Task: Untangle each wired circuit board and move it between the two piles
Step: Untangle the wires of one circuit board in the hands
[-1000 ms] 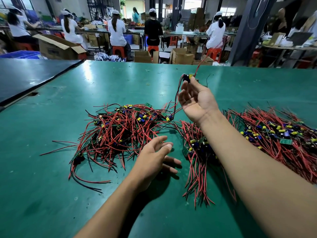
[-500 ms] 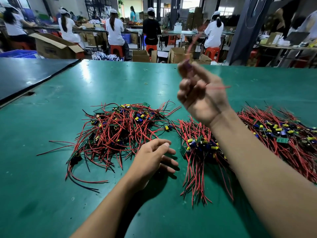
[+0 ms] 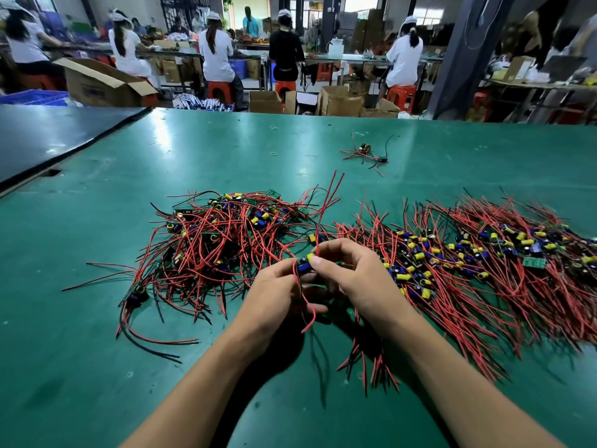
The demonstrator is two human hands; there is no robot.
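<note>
Both hands pinch circuit board (image 3: 305, 265) between wire piles.

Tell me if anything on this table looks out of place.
Yes: one wired board lies alone far up the table, apart from the left pile and right pile. A small ring lies loose beside it.

Hands: two, left hand (image 3: 274, 302), right hand (image 3: 358, 279)
Piles: two, left pile (image 3: 219, 244), right pile (image 3: 484, 253)
In hands: one held board (image 3: 304, 266)
Beyond hands: one stray board (image 3: 366, 152)

The right pile (image 3: 491, 253) runs off the edge, and the held board (image 3: 304, 266) seems mostly hidden.
</note>
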